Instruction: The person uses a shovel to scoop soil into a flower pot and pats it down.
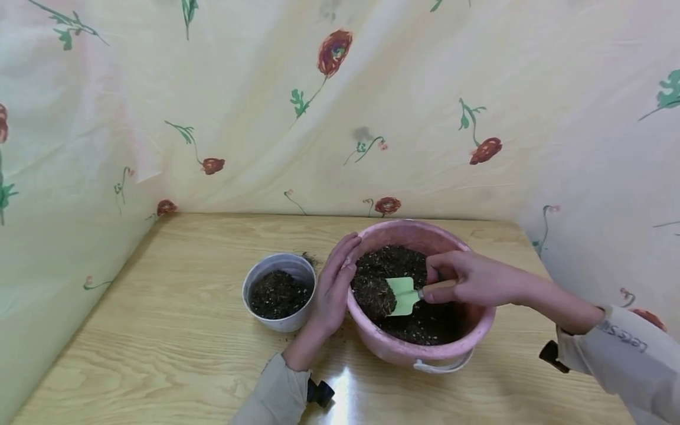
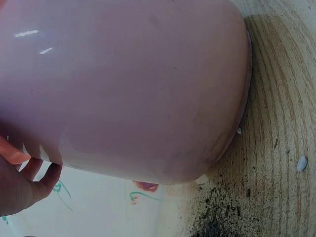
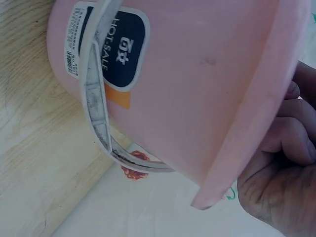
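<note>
A pink bucket point(image 1: 372, 339) of dark soil point(image 1: 395, 258) stands on the table. My right hand point(image 1: 470, 278) reaches over its right rim and grips the wooden handle of a small trowel point(image 1: 406, 295) with a light green blade. A mound of soil point(image 1: 373, 297) covers the front of the blade, inside the bucket. My left hand point(image 1: 333, 289) rests against the bucket's left side, fingers stretched along the outside near the rim. In the left wrist view, its fingertips point(image 2: 52, 174) touch the outer wall. The right wrist view shows my curled right fingers behind the rim; the trowel is hidden there.
Just left of my left hand stands a white pot point(image 1: 287, 323) partly filled with soil. Spilled soil point(image 2: 217, 217) and small white bits lie on the wooden table point(image 1: 159, 330). The bucket's pale handle point(image 3: 94, 98) hangs down its near side. A flowered cloth point(image 1: 255, 71) hangs around the table.
</note>
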`<control>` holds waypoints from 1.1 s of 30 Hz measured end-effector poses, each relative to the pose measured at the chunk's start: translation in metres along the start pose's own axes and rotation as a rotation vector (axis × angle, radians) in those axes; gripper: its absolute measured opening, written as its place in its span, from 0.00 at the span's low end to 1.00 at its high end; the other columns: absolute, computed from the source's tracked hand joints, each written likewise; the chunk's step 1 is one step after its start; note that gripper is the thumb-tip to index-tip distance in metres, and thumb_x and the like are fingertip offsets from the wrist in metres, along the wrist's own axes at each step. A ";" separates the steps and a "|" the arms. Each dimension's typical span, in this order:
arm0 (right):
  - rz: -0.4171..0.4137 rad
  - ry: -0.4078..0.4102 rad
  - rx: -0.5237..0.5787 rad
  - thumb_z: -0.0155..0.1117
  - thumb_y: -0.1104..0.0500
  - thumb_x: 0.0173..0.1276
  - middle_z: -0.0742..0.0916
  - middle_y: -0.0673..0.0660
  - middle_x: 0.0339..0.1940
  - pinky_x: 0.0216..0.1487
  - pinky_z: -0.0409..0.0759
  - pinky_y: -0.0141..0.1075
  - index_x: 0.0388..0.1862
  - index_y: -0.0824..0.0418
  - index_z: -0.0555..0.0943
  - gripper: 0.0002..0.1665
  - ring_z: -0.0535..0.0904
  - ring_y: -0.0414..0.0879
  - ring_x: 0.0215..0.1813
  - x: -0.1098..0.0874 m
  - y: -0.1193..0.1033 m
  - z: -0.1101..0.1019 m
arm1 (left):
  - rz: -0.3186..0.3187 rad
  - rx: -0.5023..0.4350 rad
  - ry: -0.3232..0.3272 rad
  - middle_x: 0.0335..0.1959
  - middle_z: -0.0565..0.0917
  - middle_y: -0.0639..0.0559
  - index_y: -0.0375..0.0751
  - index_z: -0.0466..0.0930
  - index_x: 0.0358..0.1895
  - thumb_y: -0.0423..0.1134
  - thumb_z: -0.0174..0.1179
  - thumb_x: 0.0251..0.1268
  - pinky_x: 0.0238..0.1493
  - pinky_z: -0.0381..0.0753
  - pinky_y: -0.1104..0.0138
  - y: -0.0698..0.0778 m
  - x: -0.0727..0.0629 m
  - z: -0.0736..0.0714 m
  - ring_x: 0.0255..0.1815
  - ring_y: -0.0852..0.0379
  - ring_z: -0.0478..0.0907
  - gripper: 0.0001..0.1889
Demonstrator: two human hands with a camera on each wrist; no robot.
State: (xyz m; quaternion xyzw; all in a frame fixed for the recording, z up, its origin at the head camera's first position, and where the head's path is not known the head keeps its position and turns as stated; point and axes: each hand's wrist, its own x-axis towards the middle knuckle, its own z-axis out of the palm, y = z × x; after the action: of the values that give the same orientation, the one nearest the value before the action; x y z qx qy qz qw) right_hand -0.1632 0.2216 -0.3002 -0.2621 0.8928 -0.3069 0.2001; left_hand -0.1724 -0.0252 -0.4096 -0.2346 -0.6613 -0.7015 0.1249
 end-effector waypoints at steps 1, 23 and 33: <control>0.003 -0.003 0.005 0.68 0.48 0.63 0.74 0.44 0.20 0.30 0.70 0.31 0.27 0.53 0.73 0.15 0.70 0.36 0.25 -0.001 0.000 0.000 | -0.002 0.001 -0.003 0.71 0.65 0.43 0.32 0.67 0.67 0.31 0.43 0.73 0.74 0.55 0.57 0.000 0.000 0.000 0.73 0.51 0.58 0.22; 0.014 0.041 0.061 0.66 0.49 0.66 0.66 0.44 0.19 0.22 0.64 0.33 0.27 0.54 0.70 0.16 0.63 0.36 0.22 -0.012 -0.001 -0.008 | 0.018 0.052 -0.016 0.70 0.66 0.43 0.32 0.69 0.66 0.32 0.42 0.73 0.74 0.54 0.57 -0.001 -0.001 -0.003 0.73 0.51 0.58 0.21; 0.003 0.044 0.095 0.64 0.51 0.67 0.67 0.44 0.16 0.19 0.66 0.33 0.29 0.56 0.72 0.14 0.64 0.36 0.19 -0.014 -0.003 -0.010 | 0.019 0.041 -0.022 0.70 0.66 0.42 0.32 0.68 0.66 0.32 0.42 0.75 0.74 0.55 0.58 0.001 0.000 -0.003 0.73 0.51 0.58 0.21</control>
State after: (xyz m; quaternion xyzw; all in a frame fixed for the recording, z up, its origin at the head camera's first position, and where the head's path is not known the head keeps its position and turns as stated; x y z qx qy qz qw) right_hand -0.1565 0.2326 -0.2881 -0.2441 0.8818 -0.3545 0.1930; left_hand -0.1725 -0.0285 -0.4091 -0.2456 -0.6747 -0.6839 0.1291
